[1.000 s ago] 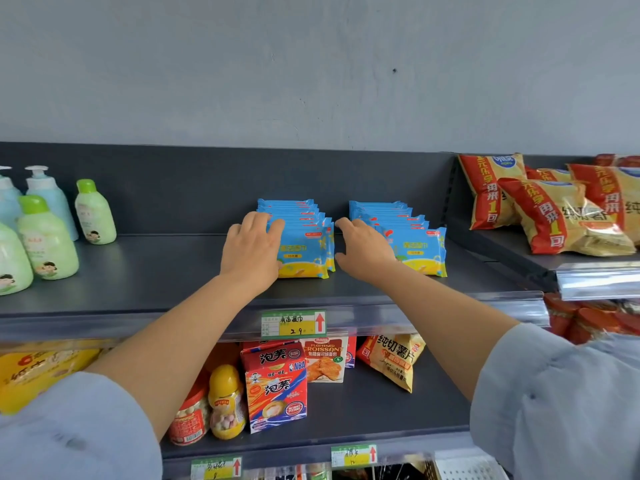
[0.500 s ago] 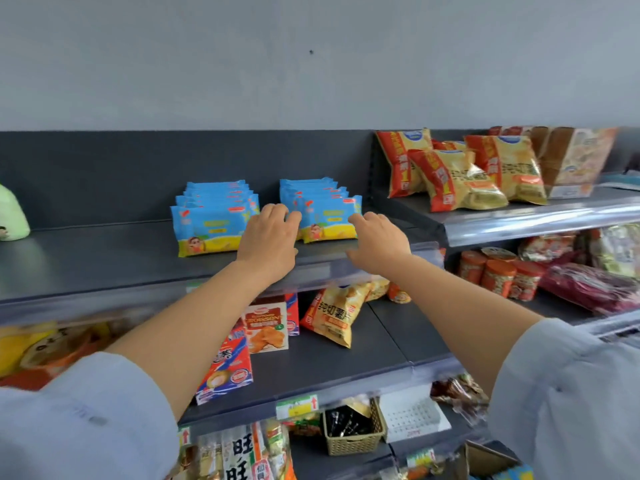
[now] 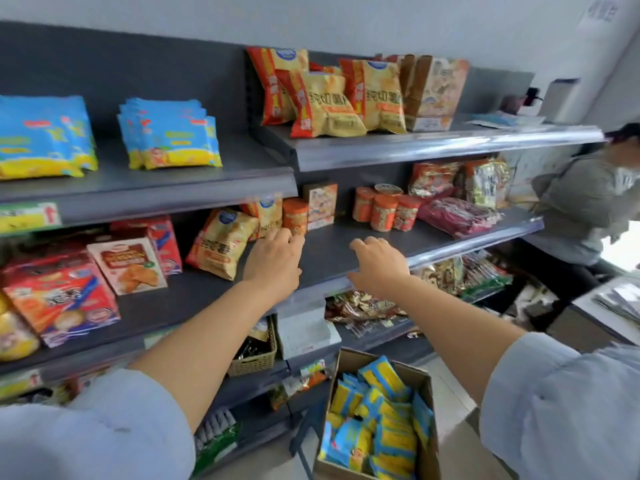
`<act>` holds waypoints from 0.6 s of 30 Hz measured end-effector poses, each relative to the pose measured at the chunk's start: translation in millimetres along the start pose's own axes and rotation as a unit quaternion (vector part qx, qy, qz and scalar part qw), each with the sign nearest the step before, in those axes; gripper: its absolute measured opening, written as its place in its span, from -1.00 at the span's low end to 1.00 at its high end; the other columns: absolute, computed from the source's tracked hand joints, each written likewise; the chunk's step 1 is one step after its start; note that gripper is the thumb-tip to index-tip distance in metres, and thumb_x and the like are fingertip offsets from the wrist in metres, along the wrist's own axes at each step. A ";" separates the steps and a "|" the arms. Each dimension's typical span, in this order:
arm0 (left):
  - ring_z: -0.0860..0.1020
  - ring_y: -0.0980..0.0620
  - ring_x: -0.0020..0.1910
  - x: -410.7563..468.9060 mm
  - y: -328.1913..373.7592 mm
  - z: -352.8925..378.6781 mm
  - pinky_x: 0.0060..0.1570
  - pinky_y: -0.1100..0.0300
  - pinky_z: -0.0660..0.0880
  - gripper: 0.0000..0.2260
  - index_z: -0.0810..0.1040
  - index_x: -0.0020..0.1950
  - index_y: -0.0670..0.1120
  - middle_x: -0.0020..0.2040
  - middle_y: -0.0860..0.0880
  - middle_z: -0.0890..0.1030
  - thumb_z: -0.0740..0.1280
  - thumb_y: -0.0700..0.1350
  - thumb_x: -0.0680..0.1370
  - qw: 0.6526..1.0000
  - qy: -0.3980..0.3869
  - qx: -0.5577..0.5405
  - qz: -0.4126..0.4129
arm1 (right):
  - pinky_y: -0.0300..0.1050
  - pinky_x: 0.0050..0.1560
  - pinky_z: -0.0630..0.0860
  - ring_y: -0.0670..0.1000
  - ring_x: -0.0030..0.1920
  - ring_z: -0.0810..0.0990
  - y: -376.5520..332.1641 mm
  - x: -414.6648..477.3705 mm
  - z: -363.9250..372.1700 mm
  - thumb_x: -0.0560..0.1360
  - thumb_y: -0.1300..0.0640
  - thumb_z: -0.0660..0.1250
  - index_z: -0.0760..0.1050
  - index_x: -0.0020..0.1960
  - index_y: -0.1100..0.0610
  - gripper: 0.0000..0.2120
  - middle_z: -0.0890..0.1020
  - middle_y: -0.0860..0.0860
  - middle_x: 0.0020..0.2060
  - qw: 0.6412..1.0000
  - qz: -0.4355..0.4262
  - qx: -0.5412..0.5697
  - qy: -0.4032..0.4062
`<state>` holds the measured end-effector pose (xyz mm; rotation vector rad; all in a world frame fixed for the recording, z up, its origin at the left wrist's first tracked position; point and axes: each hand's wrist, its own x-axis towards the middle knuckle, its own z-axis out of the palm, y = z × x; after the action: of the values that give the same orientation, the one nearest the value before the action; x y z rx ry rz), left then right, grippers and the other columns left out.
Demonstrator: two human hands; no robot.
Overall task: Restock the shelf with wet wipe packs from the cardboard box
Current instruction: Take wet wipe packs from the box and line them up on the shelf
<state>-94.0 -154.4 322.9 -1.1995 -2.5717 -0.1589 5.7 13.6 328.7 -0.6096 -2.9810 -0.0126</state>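
Two rows of blue-and-yellow plastic wet wipe packs [image 3: 173,136] are seen standing on the dark grey metal top shelf [image 3: 194,188] in the upper left of the frame; a second row [image 3: 41,140] sits at the far left edge; the open brown cardboard box [image 3: 424,382] lies at the bottom centre, with more loose packs [image 3: 377,420] heaped inside it. The left hand [image 3: 273,261] is held in the middle of the frame with fingers loosely curled and nothing in its grasp; the right hand [image 3: 377,265] is placed just beside it to the right, likewise relaxed, part open and empty. Both hands are seen against a bare stretch of the middle shelf [image 3: 346,251], well apart from the packs above and from the box below; whether they touch it cannot be told.

The step in hand is judged to be the reach down for fresh stock. It would be done well if the hands were lowered straight to the box; several packs should be gathered flat and squared together, since soft film packs are likely to slip when pinched at one corner; the box rim should be cleared on the lift. On the top shelf the packs are best set upright with printed faces forward, in line with the rows already standing, so that neither row is toppled.
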 end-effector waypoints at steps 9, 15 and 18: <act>0.35 -0.08 0.26 3.4 66.1 97.3 0.13 0.08 0.38 -0.68 0.36 0.30 -0.06 0.24 -0.06 0.42 0.30 -0.12 0.56 0.992 -0.114 -0.045 0.032 | 0.07 0.12 0.47 0.18 0.31 0.38 68.6 -26.7 97.7 0.51 -0.02 0.32 0.28 0.41 0.09 -0.48 0.39 0.13 0.32 0.991 0.071 0.021 -0.113; 0.35 -0.08 0.27 6.7 90.7 168.0 0.18 0.06 0.37 -0.66 0.38 0.31 -0.06 0.26 -0.07 0.42 0.31 -0.10 0.54 0.978 -0.186 -0.073 0.059 | 0.03 0.13 0.48 0.14 0.29 0.38 93.9 -31.2 161.5 0.52 -0.01 0.33 0.31 0.36 0.09 -0.53 0.44 0.09 0.24 0.977 0.103 0.029 -0.186; 0.33 -0.08 0.31 2.8 106.7 200.7 0.23 0.04 0.36 -0.64 0.37 0.32 -0.05 0.29 -0.07 0.40 0.32 -0.06 0.55 0.968 -0.227 -0.085 0.071 | 0.02 0.12 0.48 0.13 0.29 0.37 104.4 -37.7 194.1 0.52 0.01 0.31 0.32 0.36 0.08 -0.54 0.44 0.08 0.24 0.969 0.109 0.035 -0.218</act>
<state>-58.6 -38.6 130.5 -1.6439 -2.8848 -0.0806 62.7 100.4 130.6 -1.0490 -3.2852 0.2762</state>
